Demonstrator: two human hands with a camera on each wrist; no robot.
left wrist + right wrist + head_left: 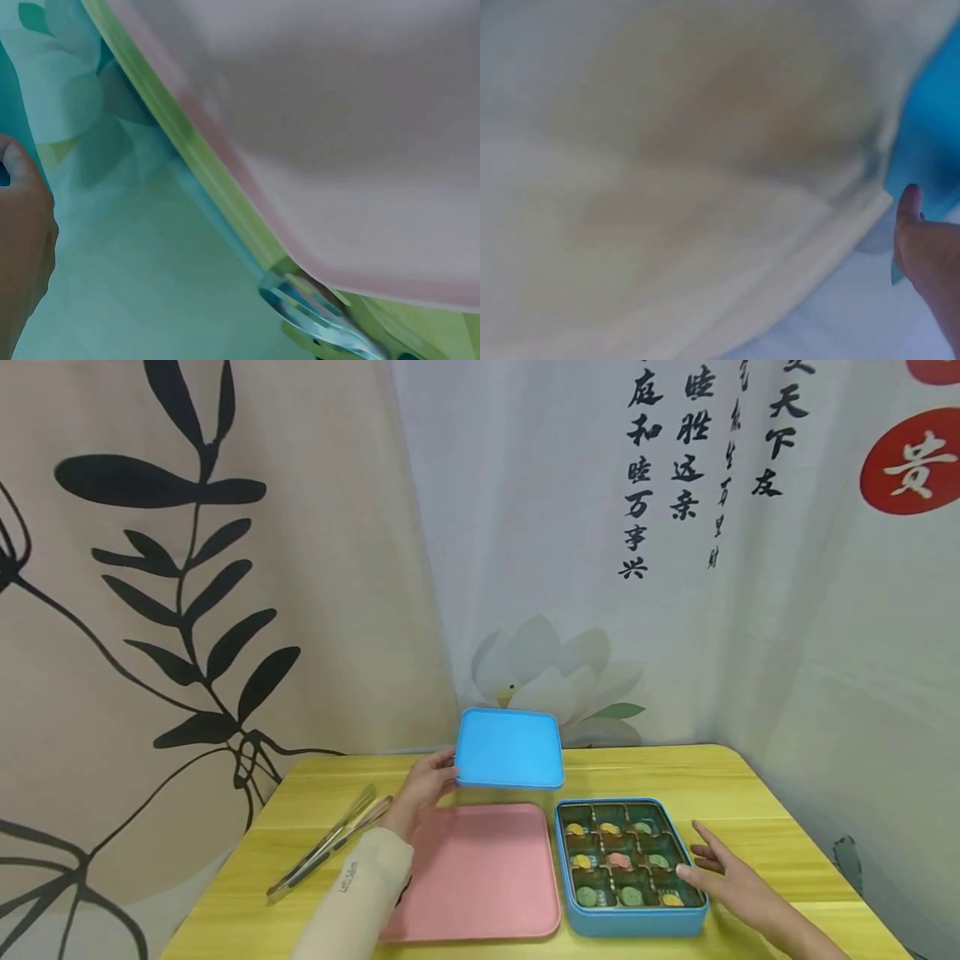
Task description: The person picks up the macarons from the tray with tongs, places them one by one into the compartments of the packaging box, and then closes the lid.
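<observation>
My left hand (429, 785) grips the left edge of a flat blue lid (510, 747), raised above the back of the table. In the left wrist view, the left hand (26, 232) pinches the lid's blue edge (15, 112). An open blue box (633, 922) stands on the right, with a dark divided insert of several compartments holding small yellow, green and pink pieces. Beside the box's right wall is my right hand (723, 877), fingers extended and holding nothing; whether its thumb touches the rim I cannot tell. The right wrist view has the right hand (934, 251) by a blue surface (934, 142).
A pink tray (483, 872) lies left of the box, partly behind the left sleeve (360, 893). Metal tongs (315, 856) rest farther left on the yellow wood-patterned table (795, 860). A printed curtain (360, 568) hangs behind the table.
</observation>
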